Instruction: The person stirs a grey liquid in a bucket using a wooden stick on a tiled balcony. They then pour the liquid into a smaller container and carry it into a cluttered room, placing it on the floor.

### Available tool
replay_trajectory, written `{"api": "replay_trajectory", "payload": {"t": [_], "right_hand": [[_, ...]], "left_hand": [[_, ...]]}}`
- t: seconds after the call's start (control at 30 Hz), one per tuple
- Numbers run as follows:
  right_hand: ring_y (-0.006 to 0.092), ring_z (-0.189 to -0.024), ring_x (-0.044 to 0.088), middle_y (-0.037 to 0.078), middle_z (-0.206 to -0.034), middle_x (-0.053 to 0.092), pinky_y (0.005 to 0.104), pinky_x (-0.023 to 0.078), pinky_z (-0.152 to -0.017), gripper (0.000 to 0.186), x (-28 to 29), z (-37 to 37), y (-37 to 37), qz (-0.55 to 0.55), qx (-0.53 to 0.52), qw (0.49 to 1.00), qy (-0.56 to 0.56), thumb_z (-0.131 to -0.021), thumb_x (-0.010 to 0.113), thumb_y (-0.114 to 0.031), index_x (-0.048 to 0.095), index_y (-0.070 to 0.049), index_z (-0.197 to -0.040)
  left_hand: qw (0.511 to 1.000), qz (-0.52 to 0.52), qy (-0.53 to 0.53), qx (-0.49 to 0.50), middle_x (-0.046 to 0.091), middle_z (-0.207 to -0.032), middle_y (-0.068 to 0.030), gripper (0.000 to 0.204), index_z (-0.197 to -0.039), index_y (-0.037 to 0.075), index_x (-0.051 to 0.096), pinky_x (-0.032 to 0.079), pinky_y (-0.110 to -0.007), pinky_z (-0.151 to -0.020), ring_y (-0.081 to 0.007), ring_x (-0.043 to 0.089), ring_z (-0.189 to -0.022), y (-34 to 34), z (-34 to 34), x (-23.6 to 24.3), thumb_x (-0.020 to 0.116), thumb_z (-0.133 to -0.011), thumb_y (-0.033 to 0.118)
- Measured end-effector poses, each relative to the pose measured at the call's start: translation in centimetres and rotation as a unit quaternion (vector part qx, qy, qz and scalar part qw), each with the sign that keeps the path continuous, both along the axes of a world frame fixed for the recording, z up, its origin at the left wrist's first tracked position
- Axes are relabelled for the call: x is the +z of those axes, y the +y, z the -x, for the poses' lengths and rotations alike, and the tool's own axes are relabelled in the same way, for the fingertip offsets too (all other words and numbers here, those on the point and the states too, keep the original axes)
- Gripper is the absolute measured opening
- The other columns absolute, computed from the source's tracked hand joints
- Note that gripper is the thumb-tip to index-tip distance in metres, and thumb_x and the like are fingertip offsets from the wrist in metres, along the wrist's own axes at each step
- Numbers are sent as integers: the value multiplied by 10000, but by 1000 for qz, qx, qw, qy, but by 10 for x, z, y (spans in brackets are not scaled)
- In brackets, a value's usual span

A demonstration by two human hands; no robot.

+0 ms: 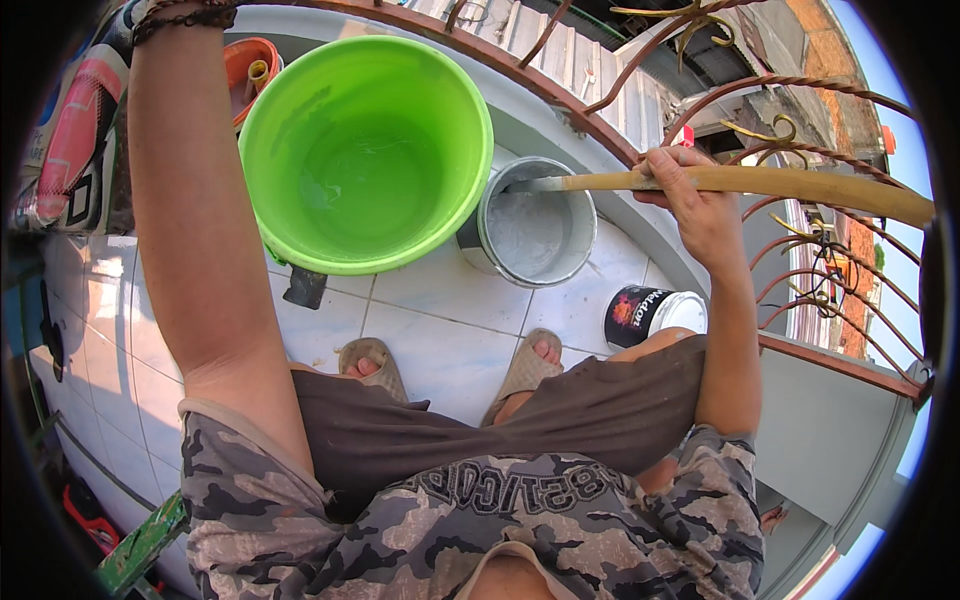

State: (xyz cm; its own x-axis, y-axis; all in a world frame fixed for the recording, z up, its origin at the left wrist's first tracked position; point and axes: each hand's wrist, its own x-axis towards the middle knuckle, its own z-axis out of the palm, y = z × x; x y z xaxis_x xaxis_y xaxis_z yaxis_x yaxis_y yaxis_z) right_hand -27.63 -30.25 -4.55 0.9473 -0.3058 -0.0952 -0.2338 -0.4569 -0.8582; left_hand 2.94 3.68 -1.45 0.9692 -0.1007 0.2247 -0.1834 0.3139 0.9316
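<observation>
Tub (440, 130) left of bucket (575, 205), stick (800, 184) partly inside bucket, can (655, 314) at right

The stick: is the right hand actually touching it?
Touching. The head view shows the right hand closed around the stick, with no gap between them.

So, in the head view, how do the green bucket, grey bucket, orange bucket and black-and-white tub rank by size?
1. Green bucket, clearly largest
2. Grey bucket
3. Tub
Unranked: orange bucket, too much hidden to judge.
</observation>
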Motion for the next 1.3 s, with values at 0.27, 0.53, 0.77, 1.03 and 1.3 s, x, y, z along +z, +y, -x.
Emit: {"api": "replay_trajectory", "payload": {"t": [0.27, 0.53, 0.77, 1.03, 1.3], "right_hand": [[196, -807, 668, 111, -880, 635, 301, 609, -657, 313, 12, 6, 10, -54, 37, 993, 100, -956, 582, -263, 625, 47, -939], [166, -813, 659, 96, -880, 638, 281, 600, -661, 323, 15, -3, -5, 33, -23, 997, 63, -942, 602, -264, 636, 57, -936], [158, -826, 650, 92, -883, 630, 294, 603, -682, 311, 9, 2, 12, -60, -10, 996, 66, -934, 613, -259, 642, 51, -936], [171, -825, 659, 89, -879, 633, 286, 607, -685, 277, 18, 8, 4, -15, 6, 994, 106, -958, 575, -225, 620, 46, -929], [161, -835, 655, 88, -882, 635, 284, 604, -682, 266, 5, 1, 11, -46, -19, 999, 19, -938, 605, -209, 642, 54, -951]], "left_hand": [[996, -51, -48, 63, 446, -452, 15, 129, -690, 81, 572, 314, -238, -332, -100, 412, -337, -8, 29, 11, 602, -816, 79], [994, -34, -70, 78, 431, -478, 20, 104, -715, 84, 552, 294, -246, -331, -103, 397, -342, -9, 38, 16, 615, -796, 65], [997, -31, -34, 68, 428, -483, 14, 125, -694, 84, 548, 294, -243, -338, -106, 389, -349, 0, 24, 20, 616, -797, 66], [994, -21, -60, 89, 430, -495, 15, 153, -677, 93, 533, 307, -241, -346, -105, 388, -358, -12, 48, 27, 628, -795, 72], [994, -28, -56, 90, 431, -499, 21, 156, -687, 96, 523, 323, -243, -345, -104, 393, -358, -13, 49, 27, 624, -802, 66]]}}
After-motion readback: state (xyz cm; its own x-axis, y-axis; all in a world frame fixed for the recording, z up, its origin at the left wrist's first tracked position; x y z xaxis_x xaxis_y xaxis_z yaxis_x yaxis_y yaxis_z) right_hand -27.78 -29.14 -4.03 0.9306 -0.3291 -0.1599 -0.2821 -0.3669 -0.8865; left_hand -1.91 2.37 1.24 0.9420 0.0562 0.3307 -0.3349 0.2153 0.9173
